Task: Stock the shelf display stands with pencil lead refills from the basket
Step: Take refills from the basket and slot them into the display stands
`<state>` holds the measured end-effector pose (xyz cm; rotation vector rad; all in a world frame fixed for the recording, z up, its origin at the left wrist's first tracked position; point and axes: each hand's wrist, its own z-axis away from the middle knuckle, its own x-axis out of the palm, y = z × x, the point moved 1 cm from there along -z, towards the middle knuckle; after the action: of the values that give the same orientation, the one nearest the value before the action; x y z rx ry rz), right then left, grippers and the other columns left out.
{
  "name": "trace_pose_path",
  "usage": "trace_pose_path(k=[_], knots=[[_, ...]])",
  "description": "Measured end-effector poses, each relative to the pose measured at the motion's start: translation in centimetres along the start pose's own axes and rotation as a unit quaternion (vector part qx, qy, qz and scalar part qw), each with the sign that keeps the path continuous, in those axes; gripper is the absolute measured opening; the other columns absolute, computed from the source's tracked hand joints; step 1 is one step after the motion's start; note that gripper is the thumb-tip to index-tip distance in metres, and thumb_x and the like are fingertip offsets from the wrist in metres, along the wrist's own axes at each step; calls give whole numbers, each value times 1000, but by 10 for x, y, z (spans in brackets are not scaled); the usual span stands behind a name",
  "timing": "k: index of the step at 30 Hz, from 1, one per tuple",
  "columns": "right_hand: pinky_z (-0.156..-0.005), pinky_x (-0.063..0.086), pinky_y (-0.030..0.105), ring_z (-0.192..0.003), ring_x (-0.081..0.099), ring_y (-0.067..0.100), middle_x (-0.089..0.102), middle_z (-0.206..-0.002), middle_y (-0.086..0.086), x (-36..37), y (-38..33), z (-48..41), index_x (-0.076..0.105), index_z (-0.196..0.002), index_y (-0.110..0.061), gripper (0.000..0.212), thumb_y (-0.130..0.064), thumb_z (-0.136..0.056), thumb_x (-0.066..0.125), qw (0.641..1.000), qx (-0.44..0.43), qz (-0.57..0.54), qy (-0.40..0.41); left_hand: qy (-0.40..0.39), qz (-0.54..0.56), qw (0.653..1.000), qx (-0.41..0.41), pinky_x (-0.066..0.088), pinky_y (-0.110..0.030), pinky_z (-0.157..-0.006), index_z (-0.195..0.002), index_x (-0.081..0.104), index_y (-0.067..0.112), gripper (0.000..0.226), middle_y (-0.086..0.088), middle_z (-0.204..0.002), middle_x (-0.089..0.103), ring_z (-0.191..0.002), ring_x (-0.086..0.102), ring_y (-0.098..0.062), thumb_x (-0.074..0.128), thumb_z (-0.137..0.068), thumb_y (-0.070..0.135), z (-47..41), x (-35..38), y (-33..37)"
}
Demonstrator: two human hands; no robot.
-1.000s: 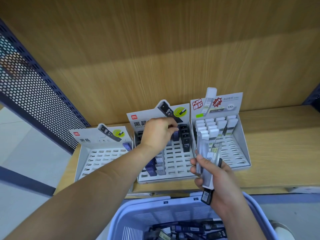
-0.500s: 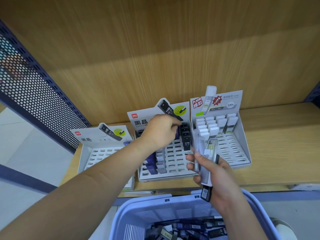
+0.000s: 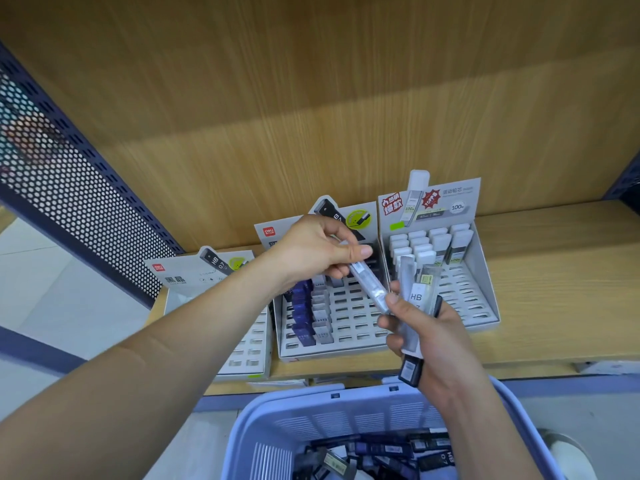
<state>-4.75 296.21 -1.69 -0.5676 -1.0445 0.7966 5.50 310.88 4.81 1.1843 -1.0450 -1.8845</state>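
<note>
Three white display stands sit on the wooden shelf: a left stand (image 3: 221, 341), a middle stand (image 3: 349, 327) with blue, grey and black refills, and a right stand (image 3: 485, 289) with white-capped refills. My left hand (image 3: 322, 251) pinches the top end of a clear refill case (image 3: 369, 282) over the middle stand. My right hand (image 3: 433, 337) grips a bundle of refill cases (image 3: 414, 299) in front of the right stand, and its thumb touches the clear case's lower end. The lavender basket (image 3: 346, 410) below holds several dark refills (image 3: 381, 452).
A perforated dark blue metal side panel (image 3: 69, 202) rises on the left. The wooden back wall (image 3: 311, 116) stands behind the stands. Bare shelf board (image 3: 561, 271) extends to the right of the right stand.
My left hand has left the back of the middle stand, come toward my right hand and now pinches a clear case at the bundle. My right hand has barely moved.
</note>
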Motion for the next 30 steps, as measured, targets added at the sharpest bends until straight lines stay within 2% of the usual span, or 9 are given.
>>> trace_pose_path(k=[4,6,9,11,14,16,18,22,30], knots=[[-45,44,19,-58,58,14,65,-75,7,-1,-1,-2,65,-93,-10,14,-10,-82,73,998,-17,-42,47,-95,-39,995,-4,52,-20,-56,-79,70,9,7,-11,-70,66,-57,58,-13,76,-75,9,5,-5,1],[-46,47,20,-55,58,14,63,-73,8,-2,-2,-3,65,-92,-10,12,-11,-83,73,997,-19,-37,69,-117,-196,973,39,52,-26,-70,-86,74,18,15,-6,-77,70,-69,60,-12,80,-73,22,8,-2,2],[-46,46,22,-53,55,15,60,-70,9,2,-3,-4,65,-88,-9,8,-7,-85,72,995,-35,-14,89,-98,-525,823,192,46,-33,-82,-102,71,32,35,8,-94,68,-95,52,-11,71,-74,52,12,10,6],[-45,43,21,-54,54,15,61,-72,9,5,-2,-4,65,-88,-10,7,-10,-87,71,994,-49,-17,92,-95,-581,769,249,45,-34,-80,-102,69,28,32,8,-94,63,-94,48,-12,63,-81,52,15,18,10],[-44,40,21,-59,52,13,67,-78,8,7,-4,-3,66,-98,-12,14,-23,-90,69,994,-41,-41,88,-56,-491,837,235,50,-34,-76,-88,64,23,8,7,-81,64,-82,59,-14,64,-85,30,14,17,6],[-44,40,22,-63,51,13,70,-85,9,4,-3,-4,66,-101,-12,20,-27,-88,70,995,-31,-26,89,-21,-280,948,147,55,-36,-78,-90,61,20,11,2,-75,67,-73,63,-17,67,-83,14,14,12,4],[-45,40,22,-69,51,13,68,-90,10,2,1,-5,66,-98,-11,23,-27,-83,74,996,-17,20,82,-17,-35,998,55,55,-40,-78,-101,56,14,25,-10,-77,69,-72,66,-24,68,-83,1,16,8,3],[-45,40,21,-72,55,13,74,-91,7,3,6,-3,67,-109,-6,31,-23,-84,74,998,6,57,34,-18,103,994,31,59,-37,-78,-104,54,10,29,-17,-81,70,-79,68,-26,66,-82,-6,17,7,1],[-46,41,21,-59,57,9,75,-86,10,5,10,-2,66,-108,-3,25,-17,-88,69,998,-6,58,21,24,53,998,40,56,-22,-66,-101,67,7,14,-6,-76,63,-65,59,-10,63,-89,11,10,-1,-1]])
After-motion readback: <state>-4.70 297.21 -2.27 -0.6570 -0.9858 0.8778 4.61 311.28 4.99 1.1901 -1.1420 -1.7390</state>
